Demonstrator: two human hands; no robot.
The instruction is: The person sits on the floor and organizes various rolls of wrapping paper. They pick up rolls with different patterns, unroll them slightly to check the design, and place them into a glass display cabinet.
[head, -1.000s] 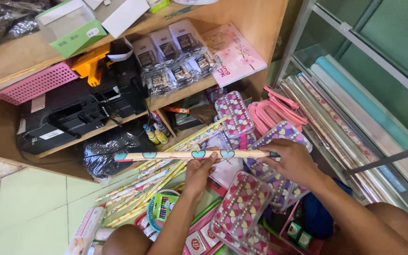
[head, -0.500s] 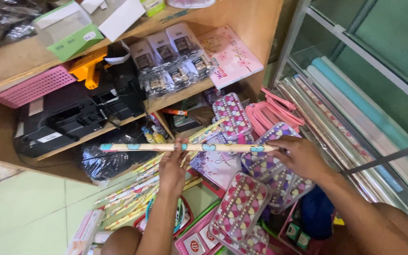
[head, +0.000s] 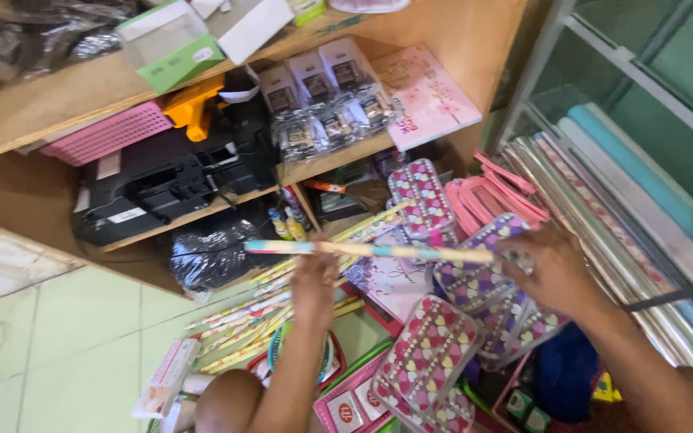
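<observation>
Hands apart, both gripping thin patterned paper roll point(head: 370, 249) held level: left hand point(head: 314, 281) under middle, right hand point(head: 551, 269) closed on right end. Versus half second earlier, roll sits lower and further right in view. Heart-print pouches point(head: 431, 365) below, wooden shelf point(head: 338, 156) behind, green tiled floor point(head: 66, 353) left.

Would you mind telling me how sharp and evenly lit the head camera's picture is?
Head view: soft motion blur throughout, worst on the left hand and the long patterned paper roll that both hands hold; the right hand is smeared too; daylight is even, with deep shadow under the wooden shelf and glare on the shiny foil rolls.
</observation>
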